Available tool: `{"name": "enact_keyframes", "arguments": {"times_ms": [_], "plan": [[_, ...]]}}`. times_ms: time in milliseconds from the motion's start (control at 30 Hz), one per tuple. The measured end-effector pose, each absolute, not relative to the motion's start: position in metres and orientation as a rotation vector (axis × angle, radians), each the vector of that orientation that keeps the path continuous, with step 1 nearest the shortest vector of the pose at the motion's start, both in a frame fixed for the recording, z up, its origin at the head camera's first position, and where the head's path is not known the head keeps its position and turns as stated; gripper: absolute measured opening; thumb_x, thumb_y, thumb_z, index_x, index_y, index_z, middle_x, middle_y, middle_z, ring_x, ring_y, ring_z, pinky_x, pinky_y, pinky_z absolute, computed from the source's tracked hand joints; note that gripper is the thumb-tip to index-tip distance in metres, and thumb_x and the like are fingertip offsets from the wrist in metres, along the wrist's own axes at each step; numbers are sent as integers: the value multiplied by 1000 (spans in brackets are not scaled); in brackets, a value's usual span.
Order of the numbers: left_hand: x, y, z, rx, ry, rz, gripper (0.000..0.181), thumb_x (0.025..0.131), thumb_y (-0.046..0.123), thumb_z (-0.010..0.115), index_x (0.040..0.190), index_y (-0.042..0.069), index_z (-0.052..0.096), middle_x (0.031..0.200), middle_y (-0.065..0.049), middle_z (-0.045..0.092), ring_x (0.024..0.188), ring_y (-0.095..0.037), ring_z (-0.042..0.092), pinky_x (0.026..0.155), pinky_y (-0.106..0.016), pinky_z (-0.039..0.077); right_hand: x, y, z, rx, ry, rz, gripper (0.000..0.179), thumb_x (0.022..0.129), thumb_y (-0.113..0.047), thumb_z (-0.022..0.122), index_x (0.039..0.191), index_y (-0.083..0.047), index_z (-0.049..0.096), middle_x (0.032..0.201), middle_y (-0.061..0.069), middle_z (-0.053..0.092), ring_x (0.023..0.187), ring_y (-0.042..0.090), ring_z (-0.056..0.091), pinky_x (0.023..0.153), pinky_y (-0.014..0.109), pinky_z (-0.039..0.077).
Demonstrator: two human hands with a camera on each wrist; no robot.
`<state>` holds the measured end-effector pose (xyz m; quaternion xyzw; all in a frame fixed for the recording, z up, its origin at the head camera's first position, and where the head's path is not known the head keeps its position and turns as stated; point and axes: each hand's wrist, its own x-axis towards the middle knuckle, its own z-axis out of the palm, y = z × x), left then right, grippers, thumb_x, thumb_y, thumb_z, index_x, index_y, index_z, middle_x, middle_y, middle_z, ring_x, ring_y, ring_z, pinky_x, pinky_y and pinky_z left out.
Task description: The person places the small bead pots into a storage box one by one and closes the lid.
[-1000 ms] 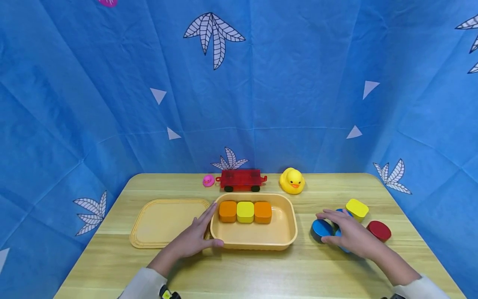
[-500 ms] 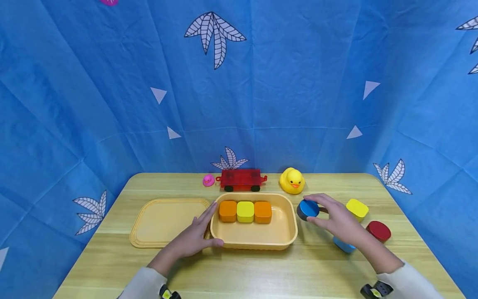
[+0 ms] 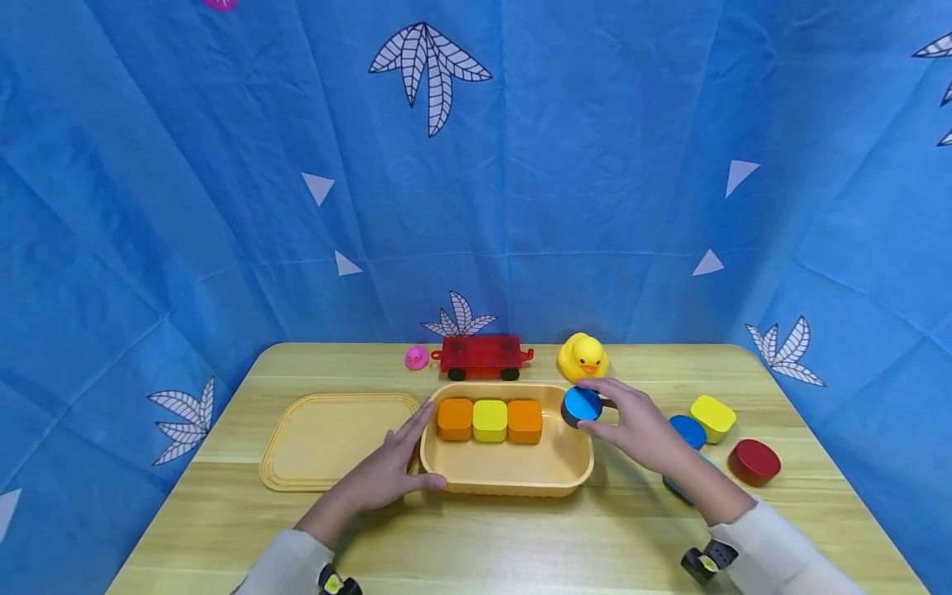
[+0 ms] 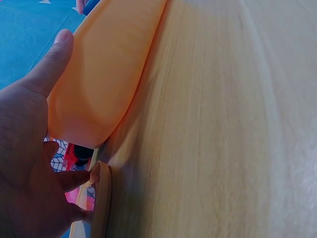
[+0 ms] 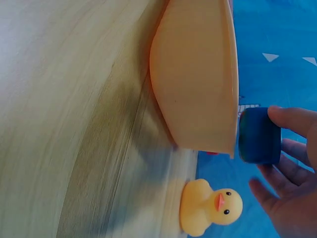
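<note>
In the head view, a peach-coloured plastic box (image 3: 507, 487) stands mid-table. Two orange blocks (image 3: 455, 420) and a yellow block (image 3: 489, 421) sit in a row inside it. My left hand (image 3: 382, 477) rests against the box's left end, fingers fairly straight and thumb along the near side. My right hand (image 3: 632, 420) pinches a blue round block (image 3: 581, 406) between thumb and fingers, above the box's right end. The right wrist view shows this blue block (image 5: 259, 135) apart from the box wall (image 5: 193, 74), higher than its rim.
A peach lid (image 3: 335, 442) lies left of the box. Behind are a pink duck (image 3: 416, 358), a red wagon (image 3: 480, 355) and a yellow duck (image 3: 583, 357). Blue blocks (image 3: 687, 430), a yellow block (image 3: 712, 417) and a red block (image 3: 754, 462) stand at right.
My right hand has taken hold of the blue round block from the group at right and carried it left to above the box's right end. The left hand has stayed at the box.
</note>
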<state>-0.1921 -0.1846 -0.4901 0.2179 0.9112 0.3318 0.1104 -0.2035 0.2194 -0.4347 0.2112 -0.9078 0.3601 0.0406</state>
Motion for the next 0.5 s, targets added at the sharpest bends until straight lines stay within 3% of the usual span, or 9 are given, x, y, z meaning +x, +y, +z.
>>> {"name": "enact_keyframes", "arguments": {"times_ms": [200,500], "plan": [[-192,-184,-491,636,2679,976,112,89,57,74,167,28,-1,174,4,-1,157,-34,17,122,-69,0,-209,211,-434,639,-2852,1037,59,88,-26,84,140,-10,63,142,14,62,131,42,53,105,64,46],[-193,-184,-490,626,2668,983,112,89,57,74,167,29,-1,174,5,0,158,-34,17,121,-69,-1,-218,202,-443,643,-2926,1097,56,89,-22,83,140,-8,63,144,16,61,131,41,55,106,62,47]]}}
